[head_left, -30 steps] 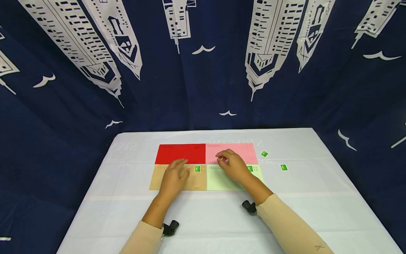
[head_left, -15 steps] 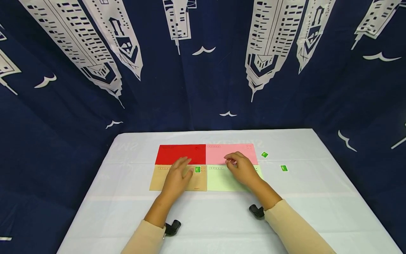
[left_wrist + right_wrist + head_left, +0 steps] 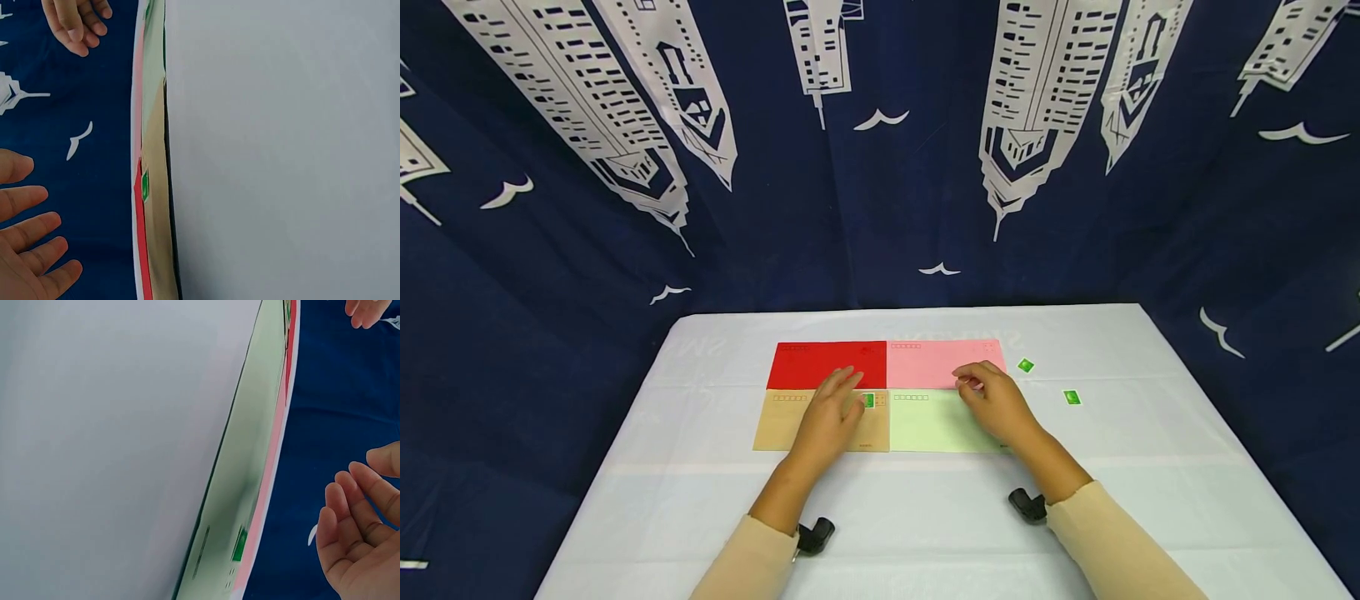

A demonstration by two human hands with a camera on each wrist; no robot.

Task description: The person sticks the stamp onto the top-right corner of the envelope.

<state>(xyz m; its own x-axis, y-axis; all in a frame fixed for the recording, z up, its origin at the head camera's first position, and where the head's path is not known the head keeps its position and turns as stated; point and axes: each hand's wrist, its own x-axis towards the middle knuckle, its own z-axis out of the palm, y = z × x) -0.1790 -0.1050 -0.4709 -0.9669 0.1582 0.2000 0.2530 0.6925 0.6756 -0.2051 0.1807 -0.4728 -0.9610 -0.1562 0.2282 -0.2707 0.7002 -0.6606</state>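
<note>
Four-part block of envelopes on the table: red [image 3: 797, 365], pink [image 3: 921, 367], tan [image 3: 775, 423] and light green envelope [image 3: 928, 425]. My left hand [image 3: 825, 423] is raised over the tan and red ones, fingers spread, holding nothing. A green stamp [image 3: 869, 401] sits on the tan envelope beside my left thumb. Over the right side of the pink and light green envelopes hovers my right hand [image 3: 996, 406]. Its fingers are loosely bent, and the right wrist view shows nothing between thumb and fingers. Another green stamp [image 3: 240, 544] on the light green envelope is hidden behind this hand in the head view.
Two loose green stamps, one turned cornerwise [image 3: 1026, 365] and one lower right [image 3: 1072, 397], lie right of the envelopes. The white tablecloth [image 3: 925, 533] covers the table. Behind it hangs a dark blue curtain [image 3: 887, 200] with white buildings and birds.
My right hand has drawn back to the right across the pink and light green envelopes, covering the stamp there. My left hand has shifted slightly right, its thumb now by the tan envelope's stamp.
</note>
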